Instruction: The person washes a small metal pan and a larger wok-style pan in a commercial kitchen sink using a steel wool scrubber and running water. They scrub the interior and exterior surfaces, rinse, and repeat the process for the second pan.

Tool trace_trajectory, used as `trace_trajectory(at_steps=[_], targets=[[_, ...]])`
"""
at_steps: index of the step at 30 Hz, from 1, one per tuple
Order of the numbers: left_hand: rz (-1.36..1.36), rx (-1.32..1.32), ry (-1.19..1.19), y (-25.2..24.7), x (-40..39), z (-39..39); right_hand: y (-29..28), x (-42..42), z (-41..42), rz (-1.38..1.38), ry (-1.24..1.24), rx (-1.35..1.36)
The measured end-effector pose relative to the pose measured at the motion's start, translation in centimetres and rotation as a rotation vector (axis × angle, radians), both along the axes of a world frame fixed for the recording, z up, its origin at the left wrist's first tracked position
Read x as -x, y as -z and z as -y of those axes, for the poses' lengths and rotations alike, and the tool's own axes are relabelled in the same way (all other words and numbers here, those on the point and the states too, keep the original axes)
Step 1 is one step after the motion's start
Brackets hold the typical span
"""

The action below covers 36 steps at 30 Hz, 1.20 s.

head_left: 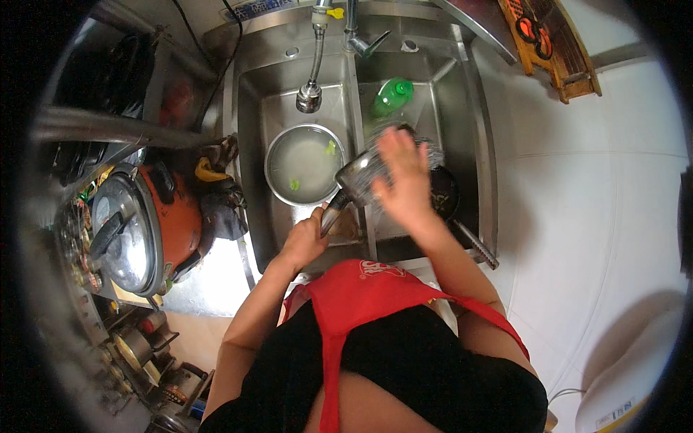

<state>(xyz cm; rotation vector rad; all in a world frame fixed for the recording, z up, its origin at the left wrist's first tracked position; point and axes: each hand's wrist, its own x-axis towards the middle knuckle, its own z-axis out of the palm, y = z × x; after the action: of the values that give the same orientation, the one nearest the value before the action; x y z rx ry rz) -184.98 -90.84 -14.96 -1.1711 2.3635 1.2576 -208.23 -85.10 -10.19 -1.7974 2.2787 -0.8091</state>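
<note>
My left hand (306,238) grips the handle (334,212) of a metal pan (361,172), which is tilted over the divider between two stainless steel basins. My right hand (403,176) is blurred and lies across the pan, its palm facing down. Whether something is under that palm is hidden. A round metal bowl (303,168) of cloudy water with bits of green leaf stands in the left basin. Behind the pan, a green plastic bottle (394,96) lies in the right basin. Partly under my right forearm, a dark pan (445,192) rests there too.
A flexible faucet hose (309,97) hangs over the left basin, and a lever tap (365,43) stands behind the divider. An orange pot with a metal lid (135,233) sits to the left. At upper right, a wooden rack (568,54) holds scissors (535,38).
</note>
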Motion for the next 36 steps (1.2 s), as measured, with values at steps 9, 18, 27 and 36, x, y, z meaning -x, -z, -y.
trace_trajectory(at_steps=[9,18,27,36], targets=[[-0.037,0.052,-0.036,1.2,-0.2,-0.3,3.8,8.1,1.2,1.231,0.333,0.009],[0.006,0.011,-0.046,3.3,-1.2,-0.3,1.7,4.1,1.3,0.571,0.023,0.15],[-0.032,-0.065,-0.093,3.4,-1.3,0.2,13.5,10.9,0.8,2.158,0.338,0.19],[-0.327,-0.148,-0.278,2.5,1.6,-0.5,16.8,-1.1,-1.7,1.475,-0.182,0.158]])
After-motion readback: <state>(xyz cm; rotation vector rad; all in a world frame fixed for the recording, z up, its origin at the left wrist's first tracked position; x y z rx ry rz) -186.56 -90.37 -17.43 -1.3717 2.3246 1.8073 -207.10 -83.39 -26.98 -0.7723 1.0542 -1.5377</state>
